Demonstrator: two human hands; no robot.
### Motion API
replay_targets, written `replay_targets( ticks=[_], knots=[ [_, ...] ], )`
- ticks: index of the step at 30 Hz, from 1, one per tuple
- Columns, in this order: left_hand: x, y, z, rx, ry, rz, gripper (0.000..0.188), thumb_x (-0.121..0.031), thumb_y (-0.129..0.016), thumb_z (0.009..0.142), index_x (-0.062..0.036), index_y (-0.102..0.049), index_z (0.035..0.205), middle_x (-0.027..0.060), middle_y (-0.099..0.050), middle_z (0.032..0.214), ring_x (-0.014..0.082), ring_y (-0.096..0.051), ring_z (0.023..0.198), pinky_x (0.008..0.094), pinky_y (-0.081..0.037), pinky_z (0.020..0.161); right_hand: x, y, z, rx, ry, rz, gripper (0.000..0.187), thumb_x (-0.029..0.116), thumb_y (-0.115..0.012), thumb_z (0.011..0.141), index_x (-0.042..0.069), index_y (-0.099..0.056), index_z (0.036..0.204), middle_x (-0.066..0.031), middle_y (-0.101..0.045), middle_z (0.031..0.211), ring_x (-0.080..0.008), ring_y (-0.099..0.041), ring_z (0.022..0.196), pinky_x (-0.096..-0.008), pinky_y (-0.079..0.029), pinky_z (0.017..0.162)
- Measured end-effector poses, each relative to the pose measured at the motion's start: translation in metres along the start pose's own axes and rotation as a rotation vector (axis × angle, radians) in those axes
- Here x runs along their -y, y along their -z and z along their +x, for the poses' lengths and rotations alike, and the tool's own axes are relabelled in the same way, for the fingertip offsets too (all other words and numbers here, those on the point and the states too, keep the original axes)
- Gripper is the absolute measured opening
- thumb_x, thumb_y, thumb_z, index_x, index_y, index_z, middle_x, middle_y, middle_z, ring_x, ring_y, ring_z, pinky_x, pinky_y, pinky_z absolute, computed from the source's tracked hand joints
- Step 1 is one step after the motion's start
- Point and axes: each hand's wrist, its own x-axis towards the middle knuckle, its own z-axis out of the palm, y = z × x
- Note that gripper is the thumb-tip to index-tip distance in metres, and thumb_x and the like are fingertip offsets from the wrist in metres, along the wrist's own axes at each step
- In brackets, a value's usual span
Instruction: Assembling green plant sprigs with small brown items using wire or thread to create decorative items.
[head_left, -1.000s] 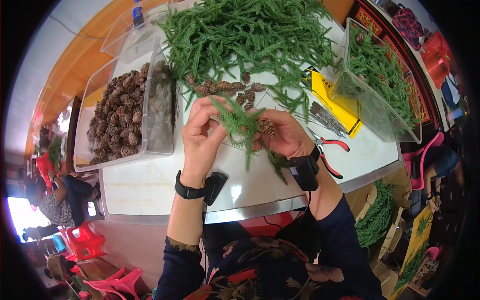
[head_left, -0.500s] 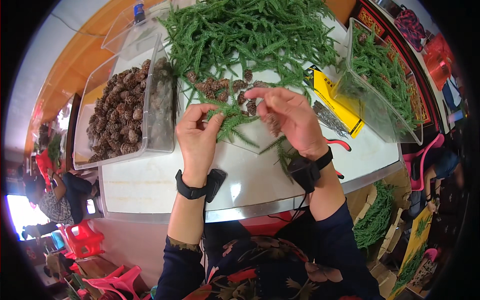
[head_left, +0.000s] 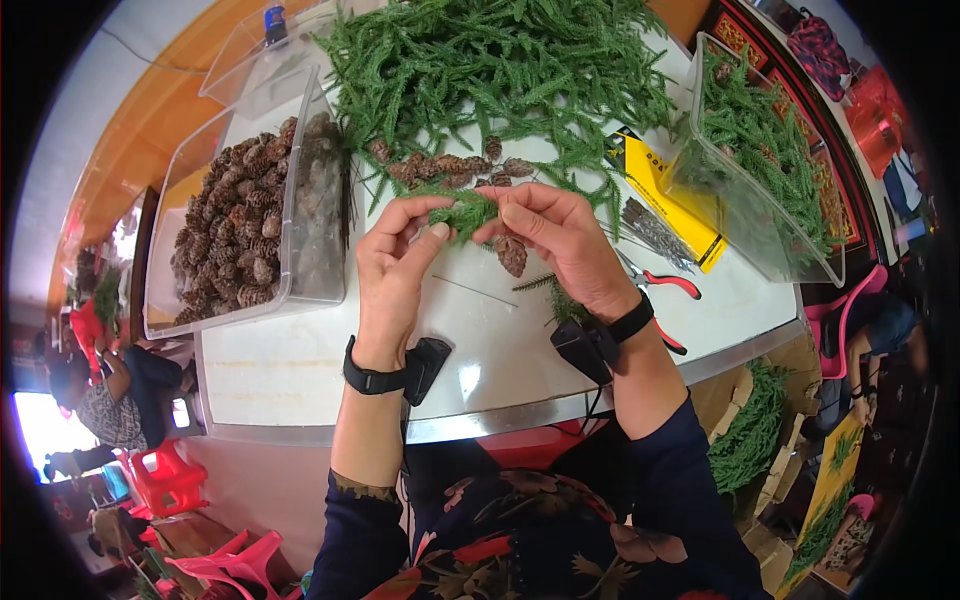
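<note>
Above the near part of the table, my two hands meet at a green artificial pine sprig (head_left: 465, 214). My left hand (head_left: 393, 262) is closed, pinching the sprig's left end between thumb and fingers. At its right end, my right hand (head_left: 570, 243) is closed with thumb and forefinger together. A brown pine cone (head_left: 512, 257) hangs tip down beneath those fingers; its stem is hidden. Below the hands a thin straight wire (head_left: 475, 291) lies on the white table (head_left: 290, 385). Another sprig (head_left: 563, 300) lies partly under my right wrist.
A clear bin of pine cones (head_left: 235, 225) stands left, a clear bin of green sprigs (head_left: 765, 150) right. Green branches (head_left: 500, 70) are heaped at the back, with loose cones (head_left: 435, 168) in front. Red-handled pliers (head_left: 672, 284) and a yellow packet (head_left: 690, 225) lie right.
My right hand has moved left and its fingers have closed at the sprig, bringing the pine cone along. The sprig is now gathered between both hands, uncovering the wire and pliers.
</note>
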Motion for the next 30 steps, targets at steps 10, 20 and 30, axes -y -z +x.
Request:
replay_targets(
  ticks=[10,20,30],
  knots=[
    [0.004,0.005,0.0,-0.043,-0.024,0.134,0.026,0.002,-0.067,0.084,-0.0004,-0.065,0.11,0.0011,-0.066,0.093,0.0047,-0.056,0.078,0.019,-0.046,0.066,-0.001,-0.006,0.0,-0.028,0.231,0.087,0.017,0.018,-0.055,0.096,0.002,-0.06,0.096,-0.0151,-0.058,0.125,-0.0092,-0.062,0.077,-0.0188,-0.046,0.064],
    [0.006,0.013,0.005,-0.032,0.168,-0.125,0.02,-0.011,-0.065,0.09,-0.0042,-0.065,0.109,0.0003,-0.066,0.091,0.0038,-0.055,0.073,0.0171,-0.042,0.061,-0.007,-0.007,0.0,0.076,0.101,-0.044,0.01,0.011,-0.057,0.094,0.001,-0.059,0.095,-0.0103,-0.068,0.106,-0.005,-0.055,0.065,-0.0212,-0.047,0.058],
    [0.015,0.024,0.008,0.002,0.23,-0.212,0.016,-0.019,-0.058,0.095,-0.0061,-0.062,0.105,0.0051,-0.068,0.093,0.0059,-0.058,0.074,0.0177,-0.044,0.062,-0.006,-0.009,-0.002,0.082,0.083,-0.091,0.009,0.008,-0.056,0.094,0.0,-0.06,0.097,-0.0084,-0.067,0.107,-0.0026,-0.053,0.068,-0.019,-0.044,0.061]
  ],
)
